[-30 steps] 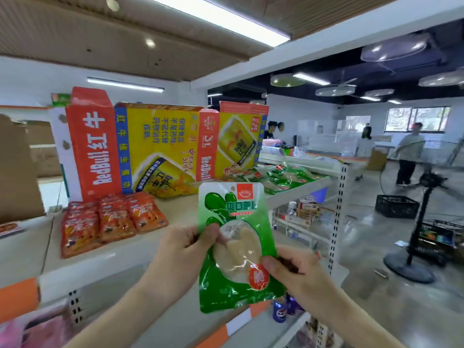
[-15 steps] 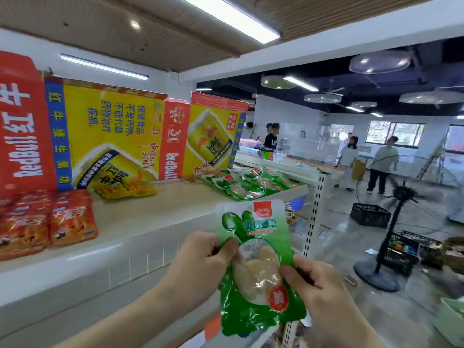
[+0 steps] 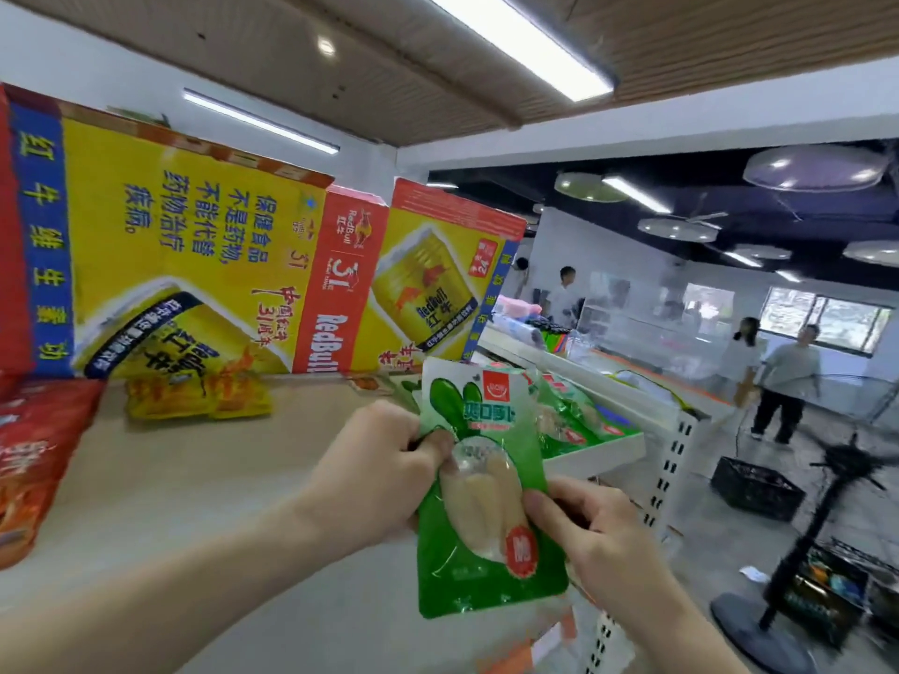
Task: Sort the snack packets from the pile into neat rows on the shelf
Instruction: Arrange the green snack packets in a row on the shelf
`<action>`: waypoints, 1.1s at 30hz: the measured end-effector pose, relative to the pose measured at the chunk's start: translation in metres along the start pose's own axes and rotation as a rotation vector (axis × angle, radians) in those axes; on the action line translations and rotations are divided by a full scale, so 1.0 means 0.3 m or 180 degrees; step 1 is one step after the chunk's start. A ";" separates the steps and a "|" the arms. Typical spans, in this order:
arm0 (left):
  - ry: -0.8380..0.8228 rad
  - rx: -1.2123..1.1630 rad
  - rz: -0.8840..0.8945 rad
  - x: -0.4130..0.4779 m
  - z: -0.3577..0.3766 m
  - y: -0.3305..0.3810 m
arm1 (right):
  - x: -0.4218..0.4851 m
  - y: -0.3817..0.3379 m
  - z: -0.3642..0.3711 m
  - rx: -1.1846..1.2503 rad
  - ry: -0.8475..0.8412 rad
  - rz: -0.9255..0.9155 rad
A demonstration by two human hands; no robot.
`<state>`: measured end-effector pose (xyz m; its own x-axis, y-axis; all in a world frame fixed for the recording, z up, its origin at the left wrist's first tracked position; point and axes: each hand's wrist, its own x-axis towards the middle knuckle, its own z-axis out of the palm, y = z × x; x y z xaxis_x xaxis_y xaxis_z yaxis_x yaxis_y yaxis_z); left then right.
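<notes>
Head view: where's the green packet (image 3: 486, 518)?
– Upright between both hands. The left hand (image 3: 379, 474) pinches its left edge, the right hand (image 3: 598, 532) pinches its right side, above the front of the shelf (image 3: 219, 479).
– How much is sorted?
– Red packets (image 3: 34, 459) lie far left of the left hand, yellow ones (image 3: 194, 396) beyond it, and more green packets (image 3: 584, 420) just beyond the held one. I'd judge it partly done: this one isn't placed, and the pile is out of sight.

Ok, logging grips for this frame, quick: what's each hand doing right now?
Left hand: gripping the green snack packet by its left edge.
Right hand: gripping the same packet by its right edge.
</notes>
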<state>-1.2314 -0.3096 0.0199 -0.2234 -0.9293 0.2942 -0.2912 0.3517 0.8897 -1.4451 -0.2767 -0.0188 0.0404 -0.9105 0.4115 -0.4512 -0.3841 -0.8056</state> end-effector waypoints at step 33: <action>0.0423 0.0792 -0.1893 0.507 0.176 -0.101 | 0.734 0.317 -0.212 -0.1634 -0.2435 -0.0548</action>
<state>-1.3055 -0.4555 0.0192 0.1541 -0.9737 -0.1680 -0.5396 -0.2253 0.8112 -1.5359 -0.5038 0.0224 0.6364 -0.7707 -0.0315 -0.7154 -0.5745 -0.3977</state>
